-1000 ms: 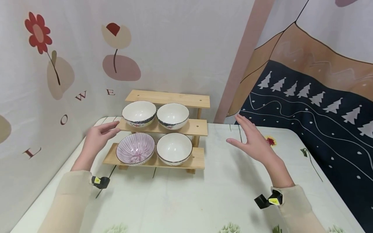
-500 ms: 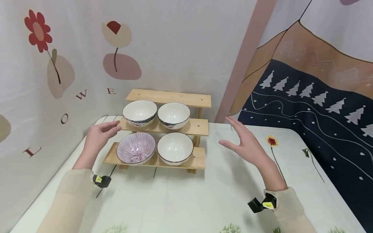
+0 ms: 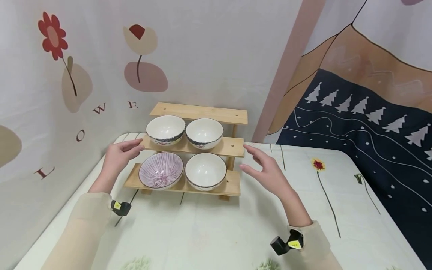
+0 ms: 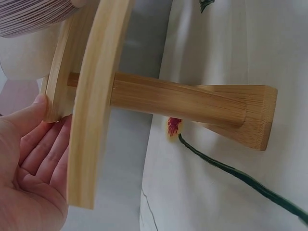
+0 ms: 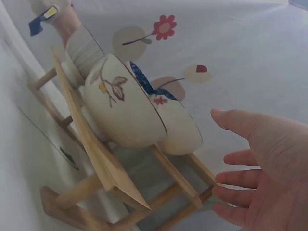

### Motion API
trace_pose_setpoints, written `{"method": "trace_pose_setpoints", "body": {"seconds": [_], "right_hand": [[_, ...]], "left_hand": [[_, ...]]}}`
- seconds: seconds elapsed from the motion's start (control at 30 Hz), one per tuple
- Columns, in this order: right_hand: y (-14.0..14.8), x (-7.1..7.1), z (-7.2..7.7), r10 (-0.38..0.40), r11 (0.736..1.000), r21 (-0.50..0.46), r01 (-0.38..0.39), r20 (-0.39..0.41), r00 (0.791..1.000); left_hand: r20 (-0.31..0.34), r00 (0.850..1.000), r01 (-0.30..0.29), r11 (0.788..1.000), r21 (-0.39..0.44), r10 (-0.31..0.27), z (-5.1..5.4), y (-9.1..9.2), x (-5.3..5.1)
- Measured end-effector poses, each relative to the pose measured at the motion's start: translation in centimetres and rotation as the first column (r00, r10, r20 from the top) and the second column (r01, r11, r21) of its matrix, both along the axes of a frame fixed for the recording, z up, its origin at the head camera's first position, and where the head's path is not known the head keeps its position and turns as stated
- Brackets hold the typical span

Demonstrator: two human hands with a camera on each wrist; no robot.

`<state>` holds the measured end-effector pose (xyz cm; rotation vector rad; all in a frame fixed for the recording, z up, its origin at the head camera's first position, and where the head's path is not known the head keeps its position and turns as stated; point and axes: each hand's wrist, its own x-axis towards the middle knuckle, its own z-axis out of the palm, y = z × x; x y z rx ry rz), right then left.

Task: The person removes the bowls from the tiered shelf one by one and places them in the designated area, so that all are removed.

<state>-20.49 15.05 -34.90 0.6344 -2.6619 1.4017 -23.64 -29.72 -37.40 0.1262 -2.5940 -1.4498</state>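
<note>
A three-tier wooden display rack (image 3: 233, 147) stands on the cloth-covered table. On its lowest tier sit a purple-striped bowl (image 3: 161, 170) and a plain white bowl (image 3: 206, 170). Two white bowls with dark patterned outsides, a left one (image 3: 165, 129) and a right one (image 3: 204, 133), rest on the middle tier. My left hand (image 3: 118, 155) pinches the left end of that middle tier; in the left wrist view the thumb lies against the board's edge, fingers behind it. Beside the rack's right end is my right hand (image 3: 268, 174), thumb and fingers spread; whether a fingertip touches the board is unclear.
The top tier (image 3: 199, 113) of the rack carries no bowls. White printed fabric (image 3: 209, 52) hangs close behind and at the left. A dark tree-patterned cloth (image 3: 364, 127) borders the table (image 3: 209, 232) on the right.
My right hand has moved left, up to the right end of the rack. The left hand keeps its place at the middle tier. The head view has shifted slightly.
</note>
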Motion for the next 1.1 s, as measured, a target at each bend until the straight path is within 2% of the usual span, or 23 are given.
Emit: {"method": "trace_pose_setpoints", "body": {"seconds": [0.23,0.43,0.8,1.1], "right_hand": [[-1.4,0.1,-1.1,0.047,0.995,-0.089,-0.045,0.02,0.999],[-2.5,0.6,-1.5,0.038,0.989,-0.145,-0.034,0.019,0.999],[-3.7,1.0,-2.2,0.063,0.974,-0.221,-0.038,0.106,0.992],[-4.5,1.2,-2.8,0.115,0.965,-0.253,-0.071,0.166,0.979]], "left_hand": [[-0.012,1.0,0.003,1.0,0.022,-0.003,-0.1,-0.1,0.0],[-0.01,1.0,-0.002,1.0,0.016,0.002,0.0,0.0,0.0],[-0.008,1.0,-0.001,1.0,0.022,0.002,-0.1,0.2,0.0],[0.001,1.0,-0.005,1.0,0.028,0.005,-0.2,0.1,-0.1]]}}
